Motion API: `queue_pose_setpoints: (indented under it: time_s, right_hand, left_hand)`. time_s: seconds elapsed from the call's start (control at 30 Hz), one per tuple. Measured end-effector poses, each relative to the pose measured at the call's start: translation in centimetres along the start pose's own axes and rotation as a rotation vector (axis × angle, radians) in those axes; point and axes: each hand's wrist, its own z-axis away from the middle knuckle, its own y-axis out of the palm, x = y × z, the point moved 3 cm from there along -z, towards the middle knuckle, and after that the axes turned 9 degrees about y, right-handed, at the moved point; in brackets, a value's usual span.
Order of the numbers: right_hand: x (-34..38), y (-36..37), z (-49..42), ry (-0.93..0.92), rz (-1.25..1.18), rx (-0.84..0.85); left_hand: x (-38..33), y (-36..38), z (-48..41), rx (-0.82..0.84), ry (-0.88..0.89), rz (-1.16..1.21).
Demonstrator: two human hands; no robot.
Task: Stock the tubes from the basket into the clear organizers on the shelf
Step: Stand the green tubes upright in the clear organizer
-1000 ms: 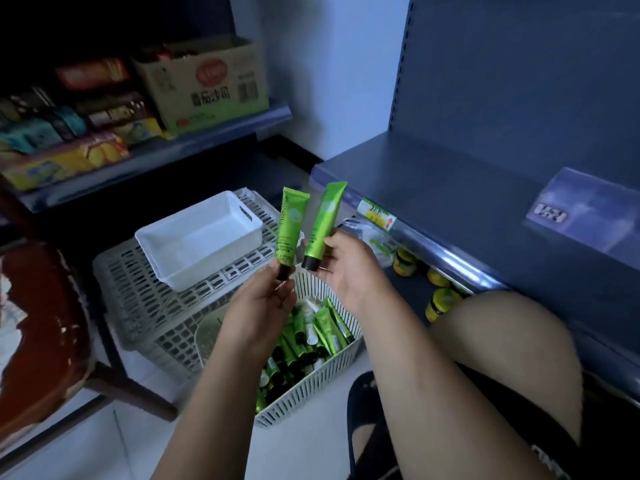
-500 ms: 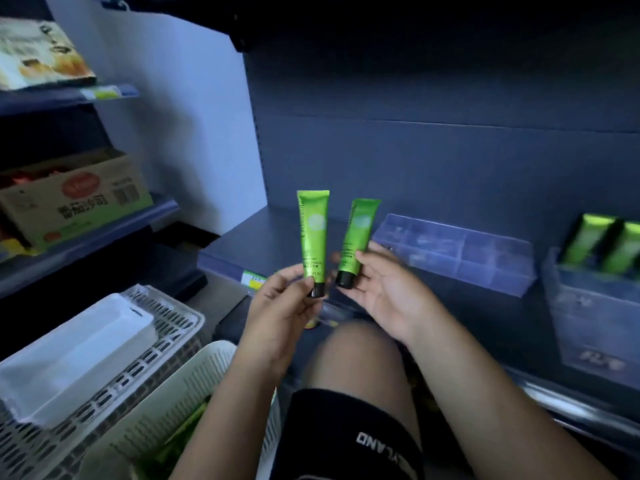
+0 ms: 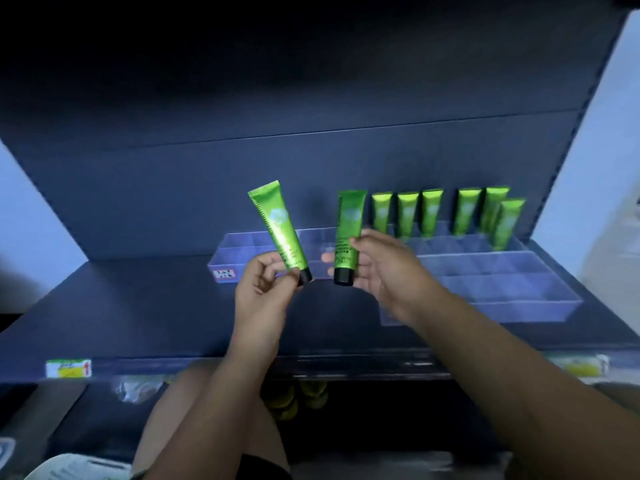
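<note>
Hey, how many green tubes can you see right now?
8 green tubes: one pinched in the left hand, one held in the right hand, six standing along the back of the right clear organizer. Others may hide behind the hands.

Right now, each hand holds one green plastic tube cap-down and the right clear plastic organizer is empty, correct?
Not empty: the head view shows six green plastic tubes standing in the right clear plastic organizer. The rest holds.
</note>
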Motion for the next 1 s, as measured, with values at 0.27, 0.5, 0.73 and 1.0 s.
queue_pose_setpoints:
  time_s: [0.27, 0.5, 0.73, 1.0]
  right_hand:
    - [2.2, -9.2, 0.6, -0.083, 0.064, -0.155]
    - [6.4, -14.7, 0.9, -0.252, 0.271, -0.231]
    - [9.5, -20.3, -1.1, -0.397, 0.426, -0.488]
    - [10.8, -24.0, -3.7, -0.405, 0.684, -0.691]
  left_hand:
    - [4.0, 8.3, -0.8, 0.353, -0.071, -0.121]
    - [4.3, 15.7, -3.8, 0.426, -0.076, -0.047]
    - [7.7, 21.6, -5.6, 0.518, -0.088, -0.101]
    - [10.8, 24.5, -7.4, 0.564, -0.115, -0.112]
